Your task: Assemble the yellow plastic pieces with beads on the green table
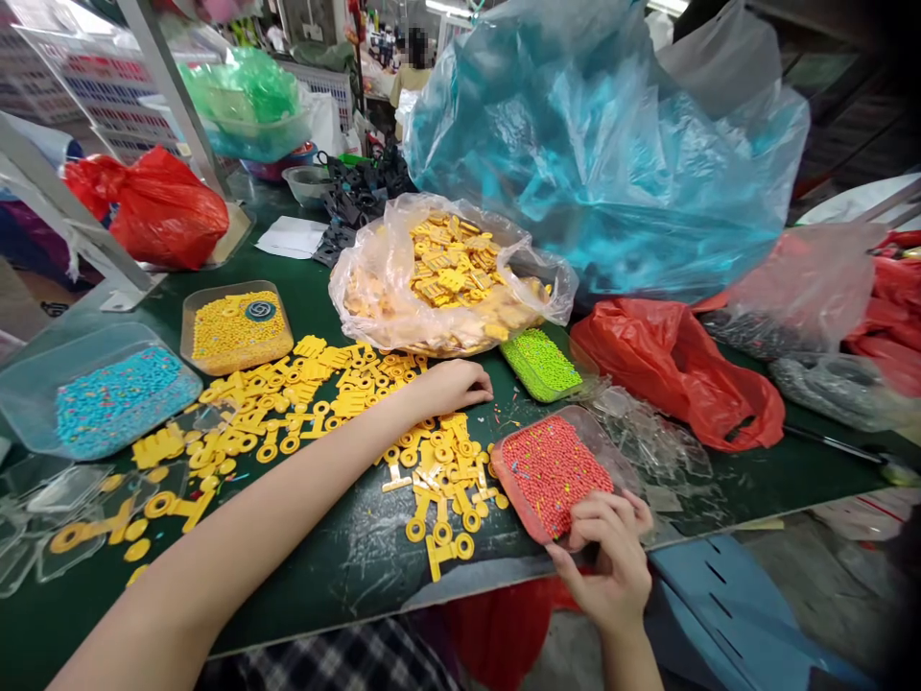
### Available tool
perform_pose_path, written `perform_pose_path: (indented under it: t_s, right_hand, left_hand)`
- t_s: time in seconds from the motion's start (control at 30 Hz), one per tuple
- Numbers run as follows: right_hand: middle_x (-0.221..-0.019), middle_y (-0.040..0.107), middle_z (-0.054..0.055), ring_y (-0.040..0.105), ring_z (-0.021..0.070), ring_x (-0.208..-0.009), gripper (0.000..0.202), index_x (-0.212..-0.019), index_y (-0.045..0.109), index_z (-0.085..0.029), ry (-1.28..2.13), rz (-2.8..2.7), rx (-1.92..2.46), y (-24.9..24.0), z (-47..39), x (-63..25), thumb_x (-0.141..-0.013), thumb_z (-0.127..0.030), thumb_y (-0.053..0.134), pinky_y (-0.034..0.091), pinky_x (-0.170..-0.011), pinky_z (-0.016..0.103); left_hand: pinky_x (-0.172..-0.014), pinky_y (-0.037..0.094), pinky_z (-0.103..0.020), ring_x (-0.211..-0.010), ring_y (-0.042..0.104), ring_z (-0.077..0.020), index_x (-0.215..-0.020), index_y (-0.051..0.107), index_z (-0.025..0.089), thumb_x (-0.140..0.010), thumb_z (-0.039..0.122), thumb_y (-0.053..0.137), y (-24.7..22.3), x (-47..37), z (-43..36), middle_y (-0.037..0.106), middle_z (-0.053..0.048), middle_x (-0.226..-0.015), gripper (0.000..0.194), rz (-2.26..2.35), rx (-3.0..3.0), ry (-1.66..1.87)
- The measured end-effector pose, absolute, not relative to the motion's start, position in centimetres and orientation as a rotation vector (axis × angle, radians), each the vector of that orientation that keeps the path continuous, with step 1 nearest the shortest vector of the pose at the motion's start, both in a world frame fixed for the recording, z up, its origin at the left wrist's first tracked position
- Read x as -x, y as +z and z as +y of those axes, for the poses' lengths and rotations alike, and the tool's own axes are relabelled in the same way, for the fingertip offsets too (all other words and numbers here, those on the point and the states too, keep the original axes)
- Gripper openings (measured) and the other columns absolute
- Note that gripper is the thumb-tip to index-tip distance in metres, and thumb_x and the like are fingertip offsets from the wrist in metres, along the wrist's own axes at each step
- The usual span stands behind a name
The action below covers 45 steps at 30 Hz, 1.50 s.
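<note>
My left hand [455, 386] reaches across yellow plastic pieces [442, 470] strewn over the table. Its fingers are curled downward just in front of the bag, and whatever they may hold is hidden. At the near right corner of a clear tray of red beads [554, 470], my right hand [611, 552] grips the rim, thumb low on the near side and fingers bent over the corner. Beyond it stands a small tray of lime-green beads [543, 365]. An open plastic bag [374, 312] full of yellow pieces lies behind my left hand.
On the left are trays of blue beads [119, 393] and yellow beads [234, 331], with clear plastic pieces [50, 513] nearby. A large blue-filled bag [611, 163] towers at the back. Red bags [676, 360] lie right. A person [413, 77] is in the background.
</note>
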State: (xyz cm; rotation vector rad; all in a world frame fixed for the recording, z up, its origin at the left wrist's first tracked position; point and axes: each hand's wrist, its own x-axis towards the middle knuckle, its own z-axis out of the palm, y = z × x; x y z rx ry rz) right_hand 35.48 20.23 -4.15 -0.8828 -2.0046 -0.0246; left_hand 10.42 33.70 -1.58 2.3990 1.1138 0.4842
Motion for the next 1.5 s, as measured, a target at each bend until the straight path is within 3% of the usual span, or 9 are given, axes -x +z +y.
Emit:
perform_pose_path:
  t_s: [0.1, 0.27, 0.43, 0.53, 0.6, 0.73, 1.03, 1.3, 1.5]
  right_hand:
    - [-0.064, 0.052, -0.003, 0.05, 0.0184, -0.073, 0.039, -0.064, 0.042, -0.023, -0.048, -2.002, 0.892, -4.4, 20.2, -35.4, -0.083, -0.043, 0.07, 0.032, -0.088, 0.041]
    - [-0.071, 0.06, -0.002, 0.055, 0.0175, -0.08, 0.012, -0.076, 0.061, -0.024, -0.139, -2.006, 0.942, -4.5, 20.1, -35.3, -0.088, -0.022, 0.064, 0.033, -0.096, 0.045]
    - [-0.078, 0.062, -0.001, 0.059, 0.0178, -0.081, 0.007, -0.086, 0.064, -0.023, -0.171, -1.914, 0.952, -4.6, 20.0, -35.6, -0.087, -0.016, 0.063, 0.043, -0.097, 0.05]
    - [-0.081, 0.063, 0.002, 0.06, 0.0202, -0.084, 0.014, -0.09, 0.064, -0.022, -0.171, -1.861, 0.953, -4.0, 19.4, -36.5, -0.085, -0.01, 0.065, 0.051, -0.087, 0.047]
    - [-0.083, 0.063, 0.003, 0.06, 0.0212, -0.085, 0.016, -0.091, 0.065, -0.022, -0.195, -1.824, 0.975, -3.3, 18.8, -37.4, -0.083, -0.008, 0.066, 0.051, -0.09, 0.05]
    - [-0.085, 0.063, 0.004, 0.06, 0.0222, -0.086, 0.016, -0.089, 0.067, -0.02, -0.271, -1.779, 1.017, -2.1, 17.4, -39.8, -0.08, -0.008, 0.07, 0.046, -0.099, 0.061]
    - [-0.082, 0.063, 0.003, 0.061, 0.021, -0.082, 0.014, -0.088, 0.066, -0.021, -0.348, -1.765, 1.067, -2.4, 15.4, -41.8, -0.081, -0.009, 0.069, 0.05, -0.095, 0.059]
    - [-0.08, 0.062, 0.002, 0.061, 0.0192, -0.08, 0.015, -0.09, 0.065, -0.022, -0.322, -1.773, 1.012, -2.5, 16.0, -40.0, -0.083, -0.009, 0.067, 0.052, -0.094, 0.056]
    - [-0.08, 0.062, 0.001, 0.06, 0.0192, -0.081, 0.013, -0.091, 0.064, -0.023, -0.291, -1.788, 0.939, -1.0, 17.1, -38.1, -0.085, -0.011, 0.066, 0.054, -0.09, 0.054]
  left_hand:
    - [-0.074, 0.047, -0.024, -0.083, 0.064, -0.0157, -0.096, 0.074, 0.016, -0.091, 0.031, 0.064, -1.5, -11.0, 33.5, 0.071, -0.005, -0.092, 0.018, 1.093, -2.385, 0.489]
    - [-0.076, 0.047, -0.026, -0.088, 0.065, -0.0191, -0.105, 0.074, 0.014, -0.085, 0.032, 0.071, -1.7, -12.4, 33.8, 0.07, -0.008, -0.098, 0.028, 1.109, -2.352, 0.513]
    - [-0.078, 0.047, -0.025, -0.085, 0.065, -0.0166, -0.089, 0.077, 0.016, -0.085, 0.025, 0.071, -2.0, -13.1, 34.5, 0.071, -0.005, -0.092, 0.011, 1.071, -2.318, 0.544]
    - [-0.075, 0.047, -0.025, -0.082, 0.066, -0.0165, -0.084, 0.076, 0.015, -0.086, 0.023, 0.069, -2.0, -13.0, 34.6, 0.072, -0.006, -0.089, 0.011, 1.074, -2.299, 0.546]
    - [-0.075, 0.047, -0.025, -0.082, 0.066, -0.017, -0.083, 0.076, 0.015, -0.087, 0.022, 0.068, -2.0, -13.0, 34.5, 0.073, -0.006, -0.088, 0.011, 1.065, -2.286, 0.544]
    - [-0.077, 0.049, -0.026, -0.083, 0.068, -0.0172, -0.087, 0.076, 0.015, -0.087, 0.02, 0.067, -1.9, -12.9, 34.3, 0.075, -0.006, -0.09, 0.01, 1.053, -2.243, 0.547]
    - [-0.078, 0.051, -0.027, -0.079, 0.068, -0.0156, -0.094, 0.074, 0.016, -0.087, 0.015, 0.064, -0.9, -13.9, 33.9, 0.076, -0.004, -0.092, 0.013, 1.078, -2.202, 0.509]
    - [-0.096, 0.048, -0.037, -0.11, 0.062, -0.0253, -0.114, 0.068, 0.015, -0.096, 0.032, 0.053, 0.0, -18.9, 29.7, 0.068, -0.012, -0.119, 0.029, 1.026, -2.575, 0.384]
    - [-0.093, 0.049, -0.032, -0.107, 0.064, -0.0222, -0.106, 0.071, 0.02, -0.094, 0.025, 0.051, -1.1, -18.8, 28.8, 0.07, -0.008, -0.118, 0.024, 1.027, -2.561, 0.437]
